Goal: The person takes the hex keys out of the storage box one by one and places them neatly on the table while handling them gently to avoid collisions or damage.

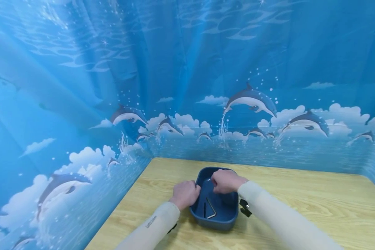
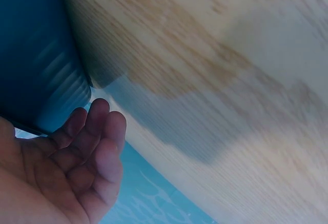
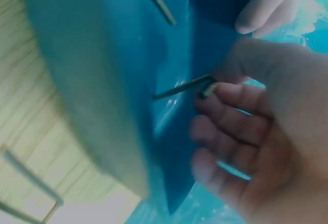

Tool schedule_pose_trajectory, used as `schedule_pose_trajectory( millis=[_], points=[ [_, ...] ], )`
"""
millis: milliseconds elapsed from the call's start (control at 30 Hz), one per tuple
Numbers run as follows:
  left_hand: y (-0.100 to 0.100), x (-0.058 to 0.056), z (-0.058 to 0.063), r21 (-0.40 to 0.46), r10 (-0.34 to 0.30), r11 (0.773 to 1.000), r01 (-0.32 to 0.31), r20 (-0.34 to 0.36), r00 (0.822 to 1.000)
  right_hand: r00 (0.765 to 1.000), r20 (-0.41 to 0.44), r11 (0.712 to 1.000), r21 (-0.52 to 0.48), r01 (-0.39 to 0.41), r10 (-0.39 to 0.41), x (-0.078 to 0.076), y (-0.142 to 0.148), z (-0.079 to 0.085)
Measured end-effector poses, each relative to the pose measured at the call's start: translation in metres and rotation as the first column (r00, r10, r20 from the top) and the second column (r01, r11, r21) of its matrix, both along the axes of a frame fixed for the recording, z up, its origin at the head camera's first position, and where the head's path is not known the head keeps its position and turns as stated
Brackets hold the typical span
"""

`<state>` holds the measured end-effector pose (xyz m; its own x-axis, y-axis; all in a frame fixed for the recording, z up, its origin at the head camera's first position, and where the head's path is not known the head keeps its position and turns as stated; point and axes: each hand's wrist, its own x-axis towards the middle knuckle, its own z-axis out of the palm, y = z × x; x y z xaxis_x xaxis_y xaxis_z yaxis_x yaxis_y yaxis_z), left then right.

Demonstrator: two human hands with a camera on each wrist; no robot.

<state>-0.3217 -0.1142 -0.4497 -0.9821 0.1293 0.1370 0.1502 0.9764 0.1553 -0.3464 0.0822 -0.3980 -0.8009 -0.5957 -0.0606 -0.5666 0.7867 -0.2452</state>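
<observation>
A deep blue plastic bin point(image 1: 218, 225) stands on the wooden table. My left hand point(image 1: 185, 194) holds its left rim, thumb over the edge; in the left wrist view the loosely bent fingers point(image 2: 105, 126) lie beside the outer wall. My right hand point(image 1: 226, 181) is over the bin's far part, pinching a small hex key point(image 3: 182, 87) between thumb and fingertips, its long arm pointing toward the bin's wall. On the bin floor lie an L-shaped hex key point(image 1: 213, 210) and a short dark rod point(image 1: 205, 209).
Thin bent metal rods point(image 3: 33, 179) show over the wood at the lower left of the right wrist view. The table point(image 1: 300, 198) extends right of the bin. A blue curtain point(image 1: 187, 69) printed with dolphins hangs behind and along the left side.
</observation>
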Motion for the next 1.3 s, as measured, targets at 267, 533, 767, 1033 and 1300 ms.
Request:
schedule_pose_trajectory(
  millis=[267,533,767,1033,1300],
  points=[
    [0.000,0.000,-0.001,0.011,0.004,1.000,-0.004,0.013,1.000,0.994,-0.096,0.997,-0.066,0.042,-0.048,0.005,0.017,0.002],
    [0.002,0.000,0.000,0.000,-0.001,1.000,0.001,0.013,1.000,0.982,-0.188,0.992,-0.127,0.007,-0.031,0.018,0.035,0.008],
    [0.003,0.001,0.003,-0.006,0.000,1.000,0.000,0.026,1.000,0.955,-0.296,0.986,-0.164,-0.025,-0.025,0.030,0.052,0.014],
    [0.002,0.000,0.002,-0.005,0.005,1.000,-0.005,0.032,0.999,0.937,-0.343,0.976,-0.218,-0.015,-0.062,0.045,0.074,0.018],
    [0.002,0.001,0.002,-0.011,0.003,1.000,-0.003,0.046,0.999,0.918,-0.386,0.964,-0.265,-0.022,-0.085,0.056,0.098,0.016]
  ],
)
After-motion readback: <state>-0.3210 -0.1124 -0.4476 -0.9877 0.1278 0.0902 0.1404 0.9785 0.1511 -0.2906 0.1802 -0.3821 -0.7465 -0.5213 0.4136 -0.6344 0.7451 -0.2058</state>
